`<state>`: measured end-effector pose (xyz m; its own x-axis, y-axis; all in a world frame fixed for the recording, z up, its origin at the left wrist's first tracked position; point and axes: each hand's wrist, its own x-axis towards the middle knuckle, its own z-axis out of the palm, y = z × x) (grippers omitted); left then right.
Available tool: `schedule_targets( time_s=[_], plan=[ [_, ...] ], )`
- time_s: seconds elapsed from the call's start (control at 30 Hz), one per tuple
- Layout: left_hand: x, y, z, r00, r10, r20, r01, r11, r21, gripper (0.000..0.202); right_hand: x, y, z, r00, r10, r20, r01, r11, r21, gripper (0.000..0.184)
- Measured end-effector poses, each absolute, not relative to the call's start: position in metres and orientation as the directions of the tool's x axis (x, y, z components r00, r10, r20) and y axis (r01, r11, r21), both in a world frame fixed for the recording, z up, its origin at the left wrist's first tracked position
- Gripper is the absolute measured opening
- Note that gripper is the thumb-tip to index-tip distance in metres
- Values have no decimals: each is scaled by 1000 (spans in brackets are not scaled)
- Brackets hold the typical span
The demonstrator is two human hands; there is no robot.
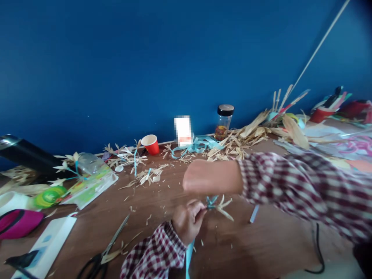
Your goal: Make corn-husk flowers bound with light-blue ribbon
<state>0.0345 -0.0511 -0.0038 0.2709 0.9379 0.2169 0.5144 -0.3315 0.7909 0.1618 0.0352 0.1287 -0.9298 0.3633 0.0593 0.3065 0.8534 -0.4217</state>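
My left hand [187,221] is closed in a pinch on a small straw flower [219,205] bound with light blue ribbon; the ribbon's tail hangs below the hand. My right hand [210,177] passes across just above it, blurred by motion, so its fingers do not show. Both sleeves are red and white checked.
On the brown table [261,248] lie scissors [104,252], a red paper cup [151,144], a jar with a black lid [223,122], a coil of blue ribbon [197,145], heaps of dry husk [247,135], finished straw flowers [130,157] and a black cable [318,252].
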Motion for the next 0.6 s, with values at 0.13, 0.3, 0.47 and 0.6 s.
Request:
schedule_targets(
  time_s=[0.13, 0.3, 0.47, 0.6],
  plan=[
    [43, -66, -5, 593, 777, 210, 281, -444, 851, 20, 150, 91, 135, -883, 313, -350, 464, 695, -549, 26],
    [44, -62, -2, 322, 945, 48, 36, -62, 997, 21, 176, 121, 113, -853, 447, -271, 513, 615, -599, 15],
    [33, -51, 4, 526, 835, -164, -243, 332, 911, 34, 202, 77, 71, -782, 582, -223, 424, 234, -875, 23],
    [33, -55, 3, 631, 756, -174, -340, 471, 814, 35, 187, 21, 48, -757, 620, -204, 70, -233, -970, 26]
  ],
)
